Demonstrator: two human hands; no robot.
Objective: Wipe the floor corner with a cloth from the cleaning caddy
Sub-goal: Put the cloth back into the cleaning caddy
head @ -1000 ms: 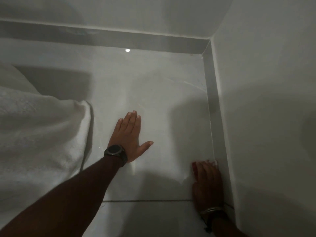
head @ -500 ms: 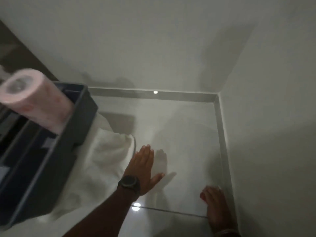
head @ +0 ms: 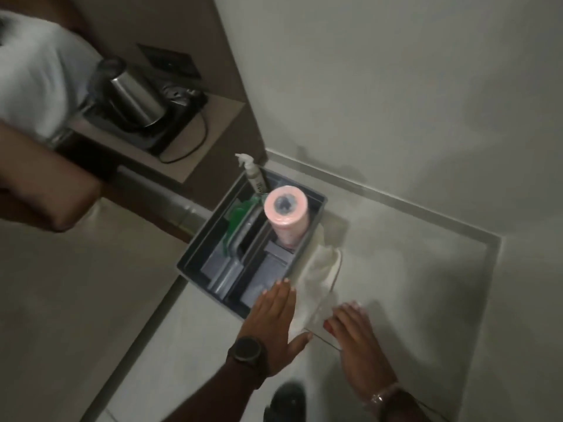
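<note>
A dark grey cleaning caddy [head: 195, 257] stands on the pale tiled floor against the wall. A pink roll [head: 286, 214], a spray bottle [head: 253, 175] and a green item [head: 240, 214] are in it. A white cloth [head: 320, 269] hangs over the caddy's right side down onto the floor. My left hand [head: 274, 324], with a watch on the wrist, lies flat and open, its fingertips at the caddy's near edge beside the cloth. My right hand [head: 353, 339] rests flat on the floor just right of the cloth's lower end. The floor corner [head: 493, 242] is at the far right.
A steel kettle [head: 134, 99] on a black tray sits on a low shelf at upper left. A blurred limb [head: 45, 184] and white fabric [head: 36, 80] fill the left edge. A dark shoe [head: 286, 400] shows at the bottom. Grey skirting [head: 396, 205] lines the walls.
The view has swung left and pulled back, bringing the whole caddy and the shelf into sight. Both hands have moved left, away from the corner wall, to the cloth by the caddy.
</note>
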